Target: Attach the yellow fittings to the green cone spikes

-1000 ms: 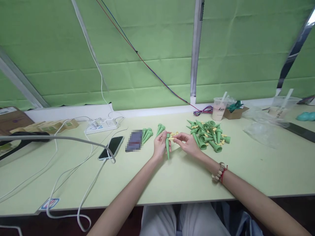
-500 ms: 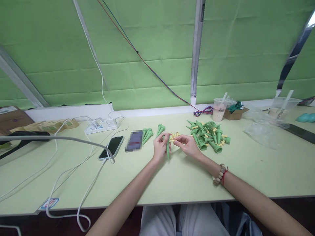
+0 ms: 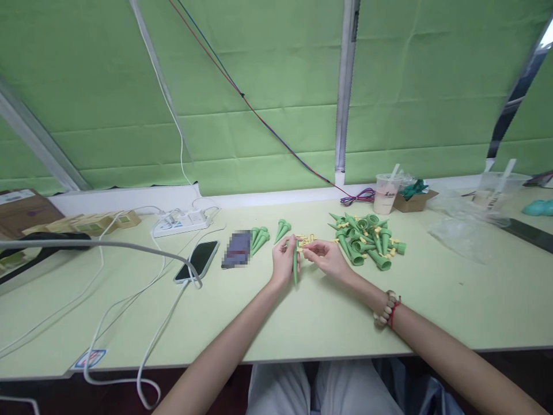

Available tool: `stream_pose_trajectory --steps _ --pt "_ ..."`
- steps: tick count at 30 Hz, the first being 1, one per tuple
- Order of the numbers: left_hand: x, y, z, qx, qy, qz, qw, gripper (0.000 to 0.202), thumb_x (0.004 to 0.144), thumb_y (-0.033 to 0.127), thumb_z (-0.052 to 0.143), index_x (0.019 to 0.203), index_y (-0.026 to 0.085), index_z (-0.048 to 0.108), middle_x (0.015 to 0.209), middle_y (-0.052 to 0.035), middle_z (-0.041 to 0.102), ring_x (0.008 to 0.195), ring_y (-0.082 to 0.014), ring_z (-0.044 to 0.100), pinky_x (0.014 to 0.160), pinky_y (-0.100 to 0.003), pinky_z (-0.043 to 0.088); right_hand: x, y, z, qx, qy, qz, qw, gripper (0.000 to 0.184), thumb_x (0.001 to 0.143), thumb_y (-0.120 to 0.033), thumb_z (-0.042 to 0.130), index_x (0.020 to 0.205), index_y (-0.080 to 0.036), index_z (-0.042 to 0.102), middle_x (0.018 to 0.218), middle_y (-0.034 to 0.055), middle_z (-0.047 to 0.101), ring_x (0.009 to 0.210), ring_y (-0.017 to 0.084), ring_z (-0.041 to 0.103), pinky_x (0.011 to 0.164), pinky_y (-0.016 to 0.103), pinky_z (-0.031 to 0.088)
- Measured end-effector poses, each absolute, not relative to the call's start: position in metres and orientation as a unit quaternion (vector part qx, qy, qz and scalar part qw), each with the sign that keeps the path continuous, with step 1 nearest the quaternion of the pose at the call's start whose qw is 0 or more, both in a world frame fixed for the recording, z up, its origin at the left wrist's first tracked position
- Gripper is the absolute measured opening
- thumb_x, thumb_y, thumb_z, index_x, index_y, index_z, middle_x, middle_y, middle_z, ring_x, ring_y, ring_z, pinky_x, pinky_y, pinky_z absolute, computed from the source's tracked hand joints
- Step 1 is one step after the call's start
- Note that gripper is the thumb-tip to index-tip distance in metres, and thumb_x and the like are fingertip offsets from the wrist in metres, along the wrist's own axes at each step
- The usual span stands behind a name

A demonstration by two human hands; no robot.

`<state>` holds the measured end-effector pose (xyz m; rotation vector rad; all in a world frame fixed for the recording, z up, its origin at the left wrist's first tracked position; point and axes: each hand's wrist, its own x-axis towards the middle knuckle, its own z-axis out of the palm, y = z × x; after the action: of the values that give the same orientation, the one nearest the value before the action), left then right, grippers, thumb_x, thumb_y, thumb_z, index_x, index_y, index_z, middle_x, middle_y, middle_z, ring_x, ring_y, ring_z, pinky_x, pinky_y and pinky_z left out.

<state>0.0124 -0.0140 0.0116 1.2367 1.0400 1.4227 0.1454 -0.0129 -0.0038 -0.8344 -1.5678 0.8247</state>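
Note:
My left hand (image 3: 283, 263) is closed around a green plastic spike (image 3: 295, 270), its pointed end hanging down toward me. Close beside it, my right hand (image 3: 326, 257) pinches a small yellow piece at the spike's side; the fingers partly hide that piece. Behind the fingertips lie several small yellow plastic parts (image 3: 308, 237). To the right is a heap of green spikes (image 3: 367, 239), many with yellow pieces on them. Beyond my left hand, a few green spikes (image 3: 282, 228) lie together, and another small group (image 3: 260, 238) rests beside the blurred dark item.
At left are a phone (image 3: 197, 261) with a white cable, a power strip (image 3: 182, 222) and loose cables. A blurred dark item (image 3: 237, 249) lies nearer the middle. Drink cups (image 3: 385, 193), a small cardboard box (image 3: 413, 200) and a clear plastic bag (image 3: 458, 233) stand at the right.
My right hand has drawn slightly closer to the spike, bringing the yellow piece up against its side. My left hand keeps its hold on the spike.

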Motion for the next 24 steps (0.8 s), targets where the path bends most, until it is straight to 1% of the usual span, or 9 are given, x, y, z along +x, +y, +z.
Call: stream_pose_trajectory --steps 3,6,9,12,14,16,19,21,24 --pt "0.016 -0.012 0.010 0.449 0.452 0.582 0.505 0.046 0.074 0.062 0.058 0.079 0.016 0.061 0.041 0.0052 0.043 0.028 -0.0074 0.036 0.030 -0.021 0.028 0.152 -0.013 0.001 -0.350 -0.767 0.184 0.506 0.020 0.085 -0.036 0.059 0.088 -0.019 0.070 0.082 0.0076 0.072 0.075 0.019 0.065 0.069 0.034 0.053" --pt "0.017 -0.013 0.013 0.419 0.473 0.574 0.521 0.039 0.076 0.054 0.058 0.076 0.015 0.061 0.042 0.0055 0.043 0.029 -0.0059 0.034 0.030 -0.019 0.027 0.160 -0.009 0.002 -0.317 -0.838 0.047 0.442 0.022 0.092 -0.031 0.050 0.097 -0.021 0.068 0.089 0.0090 0.070 0.085 0.021 0.064 0.076 0.036 0.051" --pt "0.016 -0.016 0.018 0.414 0.486 0.560 0.528 0.032 0.080 0.046 0.055 0.072 0.015 0.060 0.041 0.0055 0.041 0.029 -0.0050 0.033 0.029 -0.018 0.026 0.164 -0.003 -0.001 -0.294 -0.873 -0.051 0.386 0.026 0.096 -0.027 0.042 0.105 -0.020 0.066 0.089 0.0101 0.067 0.084 0.022 0.063 0.074 0.034 0.050" --pt "0.016 -0.019 0.018 0.422 0.494 0.546 0.528 0.028 0.082 0.040 0.051 0.069 0.016 0.057 0.040 0.0056 0.041 0.028 -0.0052 0.032 0.028 -0.017 0.024 0.163 0.000 -0.005 -0.291 -0.885 -0.113 0.347 0.027 0.097 -0.023 0.038 0.107 -0.019 0.063 0.086 0.0091 0.064 0.080 0.020 0.061 0.071 0.031 0.048" --pt "0.018 -0.021 0.015 0.431 0.501 0.533 0.528 0.029 0.083 0.039 0.049 0.065 0.017 0.052 0.040 0.0058 0.041 0.027 -0.0055 0.032 0.027 -0.017 0.023 0.162 -0.001 -0.006 -0.300 -0.886 -0.135 0.328 0.025 0.097 -0.021 0.038 0.102 -0.019 0.062 0.082 0.0074 0.061 0.074 0.018 0.058 0.068 0.029 0.046" --pt "0.020 -0.024 0.012 0.439 0.507 0.522 0.527 0.032 0.083 0.041 0.048 0.060 0.018 0.046 0.040 0.0060 0.040 0.027 -0.0052 0.031 0.027 -0.018 0.022 0.159 -0.004 -0.007 -0.305 -0.886 -0.143 0.319 0.023 0.096 -0.018 0.038 0.091 -0.018 0.061 0.078 0.0055 0.057 0.068 0.017 0.055 0.064 0.028 0.044" --pt "0.023 -0.028 0.008 0.443 0.512 0.528 0.513 0.036 0.084 0.044 0.046 0.059 0.018 0.042 0.041 0.0069 0.037 0.027 -0.0048 0.029 0.027 -0.017 0.021 0.153 -0.009 -0.007 -0.305 -0.883 -0.127 0.334 0.023 0.094 -0.011 0.038 0.079 -0.018 0.055 0.073 0.0037 0.053 0.063 0.015 0.049 0.060 0.027 0.041" --pt "0.025 -0.030 0.006 0.441 0.514 0.551 0.488 0.034 0.084 0.043 0.045 0.060 0.019 0.042 0.041 0.0075 0.036 0.027 -0.0052 0.028 0.028 -0.018 0.021 0.149 -0.013 -0.006 -0.312 -0.874 -0.100 0.359 0.023 0.093 -0.009 0.037 0.078 -0.018 0.052 0.072 0.0032 0.053 0.063 0.015 0.048 0.060 0.026 0.041" --pt "0.025 -0.031 0.005 0.457 0.505 0.592 0.431 0.029 0.084 0.040 0.043 0.066 0.018 0.048 0.040 0.0084 0.033 0.029 -0.0062 0.027 0.030 -0.018 0.021 0.141 -0.021 -0.006 -0.332 -0.852 -0.031 0.403 0.020 0.093 -0.013 0.037 0.079 -0.019 0.050 0.072 0.0028 0.053 0.065 0.015 0.050 0.060 0.026 0.040"
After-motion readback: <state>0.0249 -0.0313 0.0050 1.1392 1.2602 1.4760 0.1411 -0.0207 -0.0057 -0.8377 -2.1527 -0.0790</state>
